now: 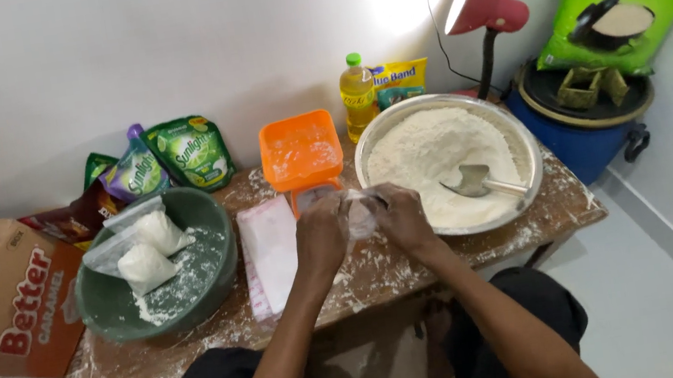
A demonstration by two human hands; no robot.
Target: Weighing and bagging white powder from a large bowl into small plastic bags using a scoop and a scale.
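Head view: left hand [321, 234] and right hand [401, 217] fingers pinch a clear plastic bag [360, 212] beside the flour bowl [521, 135].

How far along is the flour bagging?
Done: two filled bags lie in the green basin. In hand: left hand and right hand hold a clear bag. Left: the metal bowl remains heaped with flour.
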